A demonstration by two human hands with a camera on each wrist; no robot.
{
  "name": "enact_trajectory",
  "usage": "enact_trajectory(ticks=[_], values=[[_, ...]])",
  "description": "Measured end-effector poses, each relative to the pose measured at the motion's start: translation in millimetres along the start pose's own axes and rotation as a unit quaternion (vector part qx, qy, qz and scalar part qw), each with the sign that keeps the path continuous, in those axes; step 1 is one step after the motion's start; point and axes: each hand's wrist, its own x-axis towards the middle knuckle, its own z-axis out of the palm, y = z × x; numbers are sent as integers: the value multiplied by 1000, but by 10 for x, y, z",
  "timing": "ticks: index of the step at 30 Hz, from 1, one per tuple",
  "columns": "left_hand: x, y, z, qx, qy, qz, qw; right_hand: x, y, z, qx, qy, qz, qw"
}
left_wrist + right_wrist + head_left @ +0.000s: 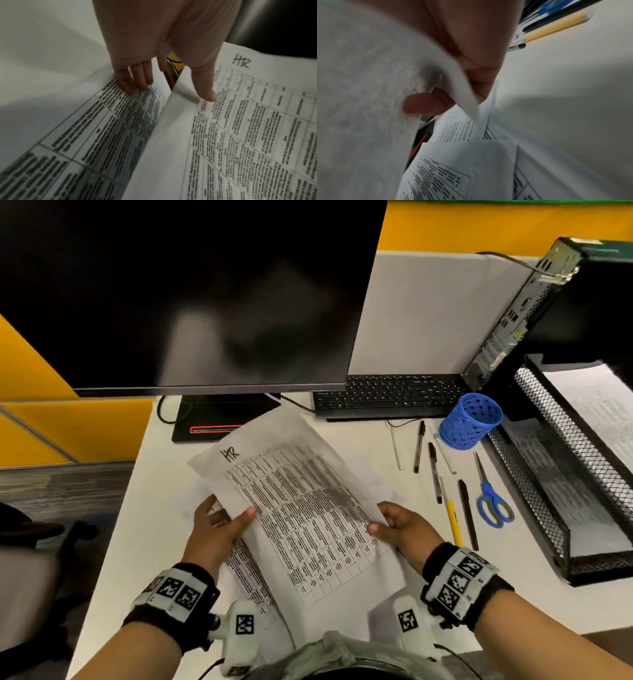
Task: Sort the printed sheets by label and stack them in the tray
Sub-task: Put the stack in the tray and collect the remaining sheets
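Observation:
I hold a printed sheet hand-labelled "HR" (301, 508) (248, 128) raised and tilted over other printed sheets (246, 573) (102, 135) (447, 175) that lie on the white desk. My left hand (227, 510) (173, 93) is at the sheet's left edge. Its thumb lies on top of the HR sheet and its straight fingers (133, 83) press the sheet below. My right hand (378, 520) (453, 97) pinches the HR sheet's right edge. The black mesh tray (534, 501) stands at the right, with printed paper (589, 405) on its upper tier.
A dark monitor (191, 292) and its stand (219, 419) are behind the sheets, a keyboard (387, 395) farther right. Between sheets and tray lie several pens (435, 474), a yellow pen (454, 522), blue scissors (493, 501) and a blue pen cup (471, 422). A computer case (513, 313) stands behind the tray.

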Motion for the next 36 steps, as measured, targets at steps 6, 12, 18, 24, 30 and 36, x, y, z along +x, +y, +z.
enact_trajectory(ticks=[6, 12, 18, 24, 30, 36], values=[[-149, 165, -205, -8, -49, 76, 996, 128, -139, 104, -113, -80, 32, 990], [-219, 42, -590, 19, -49, 66, 996, 457, -78, 249, -58, 69, 79, 993], [-382, -128, -535, 75, -132, 44, 987, 525, -198, 678, -241, -1, 95, 966], [-363, -53, -579, 21, -112, 48, 992, 371, -238, 808, -287, 5, 111, 951], [-200, 102, -562, -57, -34, 83, 994, 296, -258, 577, -96, 9, 98, 991], [-193, 271, -326, -72, -36, 117, 990, 263, -236, 548, -247, -74, 59, 964]])
